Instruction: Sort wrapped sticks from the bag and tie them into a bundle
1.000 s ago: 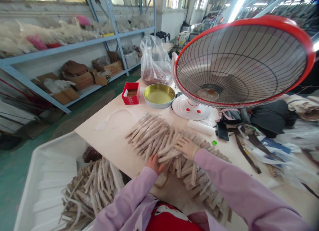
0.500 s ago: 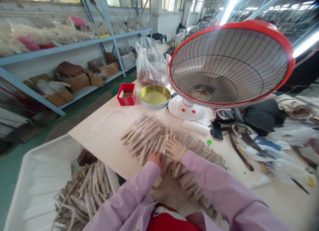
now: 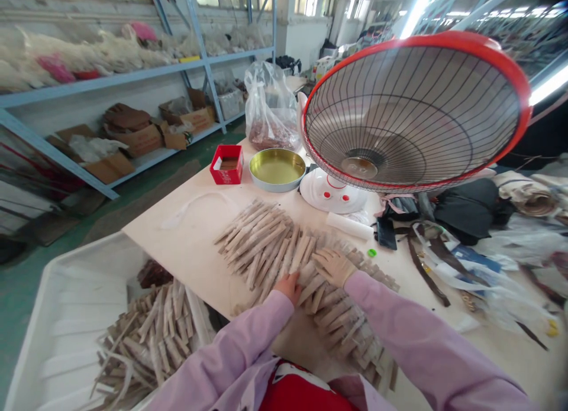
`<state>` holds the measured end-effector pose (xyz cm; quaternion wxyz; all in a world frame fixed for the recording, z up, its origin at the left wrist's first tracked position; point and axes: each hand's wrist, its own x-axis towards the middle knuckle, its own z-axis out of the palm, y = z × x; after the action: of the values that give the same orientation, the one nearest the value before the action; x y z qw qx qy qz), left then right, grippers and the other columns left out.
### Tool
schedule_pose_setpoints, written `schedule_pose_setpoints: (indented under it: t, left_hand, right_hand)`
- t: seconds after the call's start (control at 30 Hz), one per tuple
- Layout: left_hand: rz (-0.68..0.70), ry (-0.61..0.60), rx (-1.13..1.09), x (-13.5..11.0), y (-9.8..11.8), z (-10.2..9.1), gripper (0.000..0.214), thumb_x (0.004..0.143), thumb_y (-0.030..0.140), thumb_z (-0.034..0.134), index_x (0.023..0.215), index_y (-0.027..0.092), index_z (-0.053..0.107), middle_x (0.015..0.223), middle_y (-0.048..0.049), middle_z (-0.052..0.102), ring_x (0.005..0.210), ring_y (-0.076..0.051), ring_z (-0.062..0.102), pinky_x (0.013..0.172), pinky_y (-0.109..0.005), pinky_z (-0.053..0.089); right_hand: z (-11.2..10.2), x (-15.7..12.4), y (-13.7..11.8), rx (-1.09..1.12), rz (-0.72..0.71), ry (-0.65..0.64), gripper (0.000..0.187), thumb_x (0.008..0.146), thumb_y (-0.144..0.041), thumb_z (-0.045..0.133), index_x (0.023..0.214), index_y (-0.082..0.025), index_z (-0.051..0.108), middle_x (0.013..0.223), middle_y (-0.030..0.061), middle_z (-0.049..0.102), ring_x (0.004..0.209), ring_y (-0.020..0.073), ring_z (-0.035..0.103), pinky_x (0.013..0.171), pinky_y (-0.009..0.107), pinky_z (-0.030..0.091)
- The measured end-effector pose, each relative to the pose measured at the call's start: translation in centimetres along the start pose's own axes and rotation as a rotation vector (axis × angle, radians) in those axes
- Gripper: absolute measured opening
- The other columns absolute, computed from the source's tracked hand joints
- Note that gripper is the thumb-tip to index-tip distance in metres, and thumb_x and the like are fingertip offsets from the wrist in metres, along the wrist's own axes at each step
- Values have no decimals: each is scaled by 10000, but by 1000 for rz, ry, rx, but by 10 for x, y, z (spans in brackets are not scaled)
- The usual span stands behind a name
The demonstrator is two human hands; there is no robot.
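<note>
Many flat beige strips, some with a clear film-like sheen, lie in a fanned pile [image 3: 257, 239] and in a long overlapping row [image 3: 341, 316] on the table. My left hand [image 3: 289, 287] is at the near ends of the strips between the two, its fingers curled in against them. What exactly it grips is hidden. My right hand [image 3: 335, 267], in a pale glove, lies on top of the row with its fingers stretched out and apart.
A red-rimmed fan [image 3: 412, 115] leans over the table's far side. Behind the strips stand a round tin [image 3: 277, 183], a red box [image 3: 226, 165] and a plastic bag [image 3: 270, 109]. A white bin [image 3: 66, 316] with more strips sits at left. A phone [image 3: 386, 233] lies right.
My right hand has moved right along the strips, uncovering some of them. My left hand has shifted slightly right. The strips between my hands are spread further apart.
</note>
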<state>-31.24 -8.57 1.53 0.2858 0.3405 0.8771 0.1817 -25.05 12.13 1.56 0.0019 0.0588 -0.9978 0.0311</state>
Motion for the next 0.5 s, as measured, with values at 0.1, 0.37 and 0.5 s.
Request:
schedule_pose_setpoints:
  t: [0.1,0.37,0.5]
  left_hand:
    - [12,21,1,3,16,3,447,847,246,387,1287,176,420,1160,-123,536,1010,-231,564,889,-333,439]
    - [82,35,-40,-16,5,4,602,772,363,527,1316,144,390,1244,-149,484,1118,-281,499,960,-368,404]
    - [13,5,-56,-38,-14,18,844,664,410,644,1379,167,267,1273,-144,445,1064,-280,532,930,-383,428]
  right_hand:
    - [-5,-10,6,-29,57,-33,541,878,-420,350,1325,-120,397,1266,140,509,1161,277,430,960,440,319]
    - [-15,-21,24,6,131,-78,475,826,-271,396,1288,-184,462,1310,107,473,1226,290,358,1001,465,243]
    - [-17,-1,40,185,215,-100,535,728,-246,491,1263,-234,490,1305,57,485,1233,255,365,1045,413,216]
